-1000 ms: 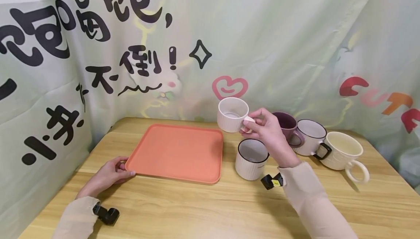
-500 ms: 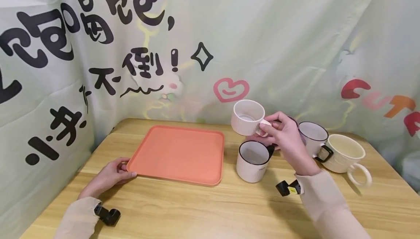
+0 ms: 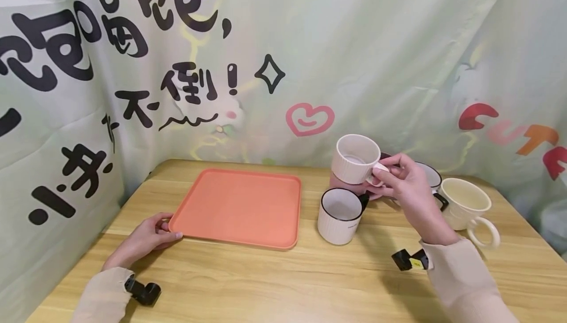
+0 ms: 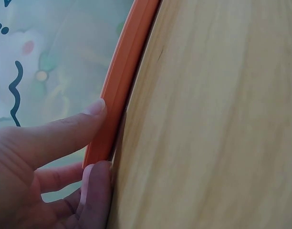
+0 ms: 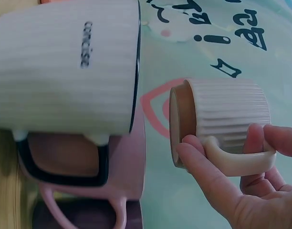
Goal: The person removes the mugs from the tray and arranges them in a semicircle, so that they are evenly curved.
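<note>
My right hand pinches the handle of a white ribbed cup, holding it upright in the air. Behind and below it, a pink mug is mostly hidden in the head view. A taller white ribbed mug with a black rim and black handle stands on the table in front; the right wrist view shows "concise" printed on it. At the left, my left hand grips the near-left corner of an orange tray, thumb on the rim and fingers at its lower edge. The tray bears nothing.
To the right stand a cream mug with a ring handle and a white mug with a dark rim. A dark purple mug is partly covered. A printed curtain hangs behind the wooden table.
My right hand has carried the white cup rightward, from near the tray's far-right corner to over the pink mug. My left hand stays at the tray corner.
</note>
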Demonstrator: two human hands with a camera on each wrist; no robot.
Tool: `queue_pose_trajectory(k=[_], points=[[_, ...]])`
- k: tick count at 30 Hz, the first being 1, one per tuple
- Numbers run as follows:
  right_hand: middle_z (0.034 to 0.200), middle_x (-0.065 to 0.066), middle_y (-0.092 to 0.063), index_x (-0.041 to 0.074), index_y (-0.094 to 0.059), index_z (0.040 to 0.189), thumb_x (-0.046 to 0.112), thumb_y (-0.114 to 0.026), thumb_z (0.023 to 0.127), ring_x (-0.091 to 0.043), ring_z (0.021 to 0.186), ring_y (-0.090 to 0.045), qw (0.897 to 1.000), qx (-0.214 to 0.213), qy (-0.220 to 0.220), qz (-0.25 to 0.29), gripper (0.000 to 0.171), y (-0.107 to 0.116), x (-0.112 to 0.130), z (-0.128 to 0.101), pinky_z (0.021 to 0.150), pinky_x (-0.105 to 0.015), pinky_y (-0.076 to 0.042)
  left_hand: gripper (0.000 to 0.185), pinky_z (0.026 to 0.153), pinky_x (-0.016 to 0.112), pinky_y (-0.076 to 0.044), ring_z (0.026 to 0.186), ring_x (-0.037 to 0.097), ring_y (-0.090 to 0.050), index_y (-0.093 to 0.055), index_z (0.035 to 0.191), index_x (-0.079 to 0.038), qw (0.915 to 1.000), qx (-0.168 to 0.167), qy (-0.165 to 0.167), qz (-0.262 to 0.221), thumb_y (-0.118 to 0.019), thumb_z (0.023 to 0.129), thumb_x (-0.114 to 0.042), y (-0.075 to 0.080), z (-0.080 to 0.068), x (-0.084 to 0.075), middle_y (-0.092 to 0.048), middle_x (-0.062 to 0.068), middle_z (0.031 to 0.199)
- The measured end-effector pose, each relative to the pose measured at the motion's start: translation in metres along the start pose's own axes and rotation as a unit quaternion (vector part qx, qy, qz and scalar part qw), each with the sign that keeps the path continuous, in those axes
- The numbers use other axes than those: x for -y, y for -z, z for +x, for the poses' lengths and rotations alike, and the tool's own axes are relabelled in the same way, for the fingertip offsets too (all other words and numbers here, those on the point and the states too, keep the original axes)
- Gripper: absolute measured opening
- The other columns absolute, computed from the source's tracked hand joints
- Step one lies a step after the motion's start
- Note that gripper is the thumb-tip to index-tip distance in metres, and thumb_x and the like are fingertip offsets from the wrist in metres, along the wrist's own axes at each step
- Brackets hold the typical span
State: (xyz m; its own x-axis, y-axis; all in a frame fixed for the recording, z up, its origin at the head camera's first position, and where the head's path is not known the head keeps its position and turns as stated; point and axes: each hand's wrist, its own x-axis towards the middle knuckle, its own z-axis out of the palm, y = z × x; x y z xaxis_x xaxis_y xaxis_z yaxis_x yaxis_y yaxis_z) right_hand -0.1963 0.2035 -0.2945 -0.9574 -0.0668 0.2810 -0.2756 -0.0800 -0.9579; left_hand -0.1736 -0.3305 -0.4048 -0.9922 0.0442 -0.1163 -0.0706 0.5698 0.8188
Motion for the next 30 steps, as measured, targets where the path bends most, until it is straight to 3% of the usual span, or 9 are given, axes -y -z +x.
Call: queue_pose_trajectory(k=[5, 16, 30], points=[[0.086, -0.006, -0.069, 0.002, -0.054, 0.102, -0.006, -0.063, 0.097, -0.015, 0.074, -0.069, 0.999, -0.008, 0.016, 0.027, 0.012, 0.011, 0.0, -0.004, 0.071, -0.034, -0.059, 0.073, 0.067, 0.023, -0.051, 0.082, 0.018, -0.054, -0.035, 0.139, 0.022, 0.9999, -0.004, -0.002, 0.011, -0.078, 0.09, -0.01, 0.001, -0.001, 0.001, -0.06, 0.013, 0.098], [0.084, -0.007, -0.072, 0.003, -0.057, 0.102, -0.007, -0.062, 0.097, -0.016, 0.074, -0.072, 0.996, -0.045, 0.038, 0.073, 0.013, 0.035, 0.0, -0.015, 0.068, -0.032, -0.059, 0.072, 0.066, 0.023, -0.051, 0.082, 0.019, -0.054, -0.034, 0.14, 0.022, 1.0, -0.004, -0.003, 0.008, -0.077, 0.091, -0.01, 0.0, 0.0, 0.0, -0.059, 0.013, 0.098], [0.083, -0.01, -0.069, 0.001, -0.058, 0.104, -0.007, -0.062, 0.097, -0.016, 0.075, -0.071, 0.995, -0.062, 0.045, 0.066, 0.012, 0.067, 0.0, -0.029, 0.069, -0.035, -0.058, 0.071, 0.068, 0.023, -0.05, 0.084, 0.019, -0.055, -0.036, 0.139, 0.022, 0.9999, -0.006, -0.004, 0.011, -0.078, 0.091, -0.011, 0.001, 0.0, -0.001, -0.06, 0.013, 0.1]])
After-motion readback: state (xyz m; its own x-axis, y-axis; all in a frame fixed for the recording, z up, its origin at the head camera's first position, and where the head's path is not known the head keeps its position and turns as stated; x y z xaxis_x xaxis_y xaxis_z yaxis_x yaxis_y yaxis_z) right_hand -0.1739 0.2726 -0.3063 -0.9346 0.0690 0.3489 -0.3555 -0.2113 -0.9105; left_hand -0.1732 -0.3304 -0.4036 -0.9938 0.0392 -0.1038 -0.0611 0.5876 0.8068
